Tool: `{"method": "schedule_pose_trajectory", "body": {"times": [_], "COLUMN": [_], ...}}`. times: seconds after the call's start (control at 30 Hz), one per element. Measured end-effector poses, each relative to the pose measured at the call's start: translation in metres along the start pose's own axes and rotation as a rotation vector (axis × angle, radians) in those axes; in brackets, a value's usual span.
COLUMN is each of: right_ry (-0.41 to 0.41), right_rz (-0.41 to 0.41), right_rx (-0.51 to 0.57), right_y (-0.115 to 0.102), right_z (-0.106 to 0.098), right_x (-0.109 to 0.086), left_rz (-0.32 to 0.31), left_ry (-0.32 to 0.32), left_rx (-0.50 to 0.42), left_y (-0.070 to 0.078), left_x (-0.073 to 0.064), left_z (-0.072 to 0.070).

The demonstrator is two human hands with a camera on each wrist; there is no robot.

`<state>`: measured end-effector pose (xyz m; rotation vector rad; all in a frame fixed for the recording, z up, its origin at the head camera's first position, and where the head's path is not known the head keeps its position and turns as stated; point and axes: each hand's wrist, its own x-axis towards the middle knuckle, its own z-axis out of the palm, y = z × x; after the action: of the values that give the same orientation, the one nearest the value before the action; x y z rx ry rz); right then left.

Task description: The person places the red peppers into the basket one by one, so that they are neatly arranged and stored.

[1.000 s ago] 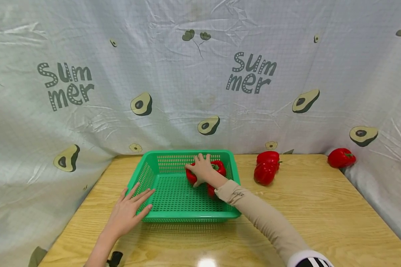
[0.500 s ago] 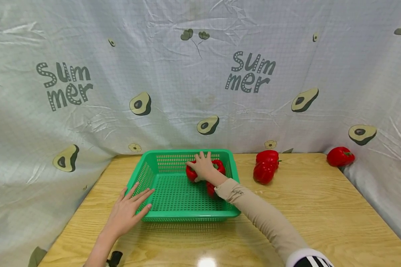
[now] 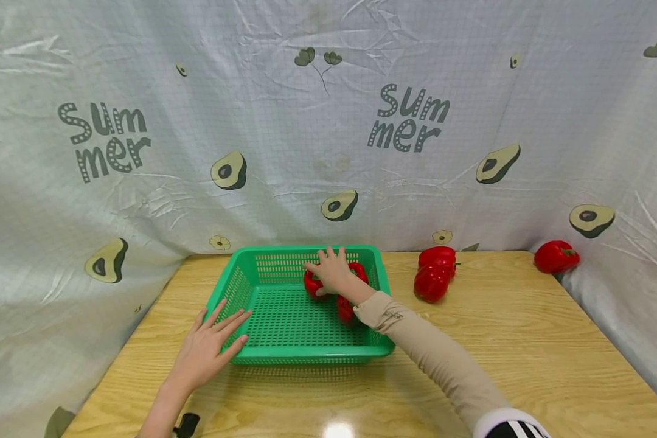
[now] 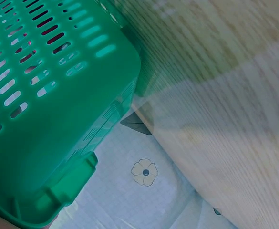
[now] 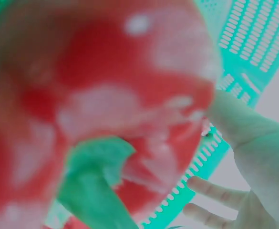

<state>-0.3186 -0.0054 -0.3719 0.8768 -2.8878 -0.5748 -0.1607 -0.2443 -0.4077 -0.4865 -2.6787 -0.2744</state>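
The left hand (image 3: pixel 205 350) lies with straight, spread fingers across the left front rim of a green plastic basket (image 3: pixel 312 351). Inside the basket's right half, the right hand (image 3: pixel 335 275) hovers close over a red bell pepper (image 3: pixel 311 286), its fingers spread. Another red bell pepper (image 3: pixel 359 271) shows behind the wrist, and a third pepper (image 3: pixel 345 310) sits nearer the front, partly hidden by the sleeve. In the right wrist view, a bell pepper (image 5: pixel 144 62) with a green stem fills the foreground, and extended fingers (image 5: pixel 215 193) show past it.
Two red bell peppers (image 3: pixel 432 283) lie together on the wooden table (image 3: pixel 498 340), right of the basket. A further bell pepper (image 3: pixel 556 257) sits at the table's far right corner. A printed cloth (image 3: pixel 285 134) hangs behind the table.
The right hand's thumb has risen a little and its fingers stay spread over the pepper. The left hand keeps its place on the basket rim. The head view has shifted slightly.
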Motion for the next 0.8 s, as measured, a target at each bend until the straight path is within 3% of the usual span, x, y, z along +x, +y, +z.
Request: {"method": "schedule_pose_trajectory", "body": {"times": [0.4,0.8], "right_ry": [0.086,0.206], "right_rz": [-0.047,-0.118], "right_rx": [0.114,0.200], "right_y": [0.016,0.048], "right_z": [-0.030,-0.028], "right_x": [-0.030,-0.066], "left_rz": [0.006,0.010], "left_ry": [0.009,0.019], "left_rx": [-0.004,0.001], "left_y": [0.001,0.000], "left_x": [0.001,0.000], "left_z": [0.001,0.003]}}
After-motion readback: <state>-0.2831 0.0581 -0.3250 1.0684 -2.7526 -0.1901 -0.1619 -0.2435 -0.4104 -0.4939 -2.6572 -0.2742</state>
